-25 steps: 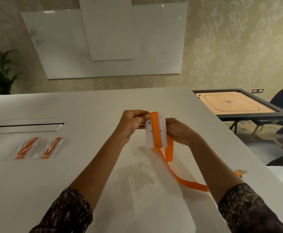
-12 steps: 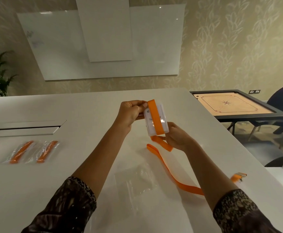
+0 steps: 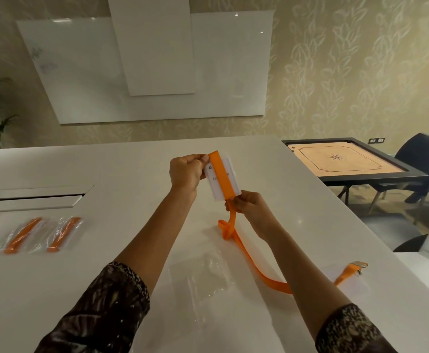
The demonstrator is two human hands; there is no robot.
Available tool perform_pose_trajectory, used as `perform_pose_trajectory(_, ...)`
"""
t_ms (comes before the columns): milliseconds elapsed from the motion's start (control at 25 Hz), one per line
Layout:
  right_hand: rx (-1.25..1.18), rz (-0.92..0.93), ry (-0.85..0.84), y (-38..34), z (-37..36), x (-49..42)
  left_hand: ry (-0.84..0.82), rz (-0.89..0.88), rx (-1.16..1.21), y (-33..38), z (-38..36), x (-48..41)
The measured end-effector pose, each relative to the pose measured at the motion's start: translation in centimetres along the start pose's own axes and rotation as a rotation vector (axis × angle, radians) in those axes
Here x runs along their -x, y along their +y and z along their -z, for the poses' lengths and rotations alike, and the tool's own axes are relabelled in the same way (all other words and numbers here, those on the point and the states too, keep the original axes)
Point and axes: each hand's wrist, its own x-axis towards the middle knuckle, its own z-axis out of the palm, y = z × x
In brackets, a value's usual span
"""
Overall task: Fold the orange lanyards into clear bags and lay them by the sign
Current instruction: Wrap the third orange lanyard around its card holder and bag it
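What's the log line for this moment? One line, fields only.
left hand: holds card top | right hand: pinches lanyard under card | tail: on table | empty bag: flat, nearer | bagged lanyards: two, far left

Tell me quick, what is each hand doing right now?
Left hand: grips the white card.
Right hand: pinches the orange lanyard under that card.

Both arms outstretched; left hand (image 3: 186,171) pinching, right hand (image 3: 246,203) pinching below.
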Motion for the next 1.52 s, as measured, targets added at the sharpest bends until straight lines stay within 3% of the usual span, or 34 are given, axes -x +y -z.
perform_pose_trajectory(400, 0.23, -0.166, 0.002, 0.7, -1.0, 2.0, 0.227, -0.182, -0.205, -2.2, 0.8, 0.0)
perform_pose_trajectory(520, 0.294, -0.105, -0.033, -1.3, -0.9, 2.2, 0.234, -0.275, -0.29, -2.6, 1.1, 0.5)
perform_pose_trajectory(800, 0.132, 0.024, -0.196, -5.4, -0.2, 1.1, 0.153, -0.377, -0.414, -3.0, 0.8, 2.0)
perform_pose_trajectory(960, 0.414, 0.167, -0.012, -5.6, -0.3, 0.4, 0.077, -0.436, -0.424, -2.8, 1.1, 2.8)
perform_pose_trajectory(1200, 0.74, 0.532, 0.238, -5.1, -0.6, -0.1, -0.047, -0.471, -0.42, -3.1, 1.7, 4.0)
perform_pose_trajectory(1520, 0.684, 0.568, 0.31, -5.3, 0.2, -0.8, -0.118, -0.524, -0.478, -2.3, 1.5, 4.8)
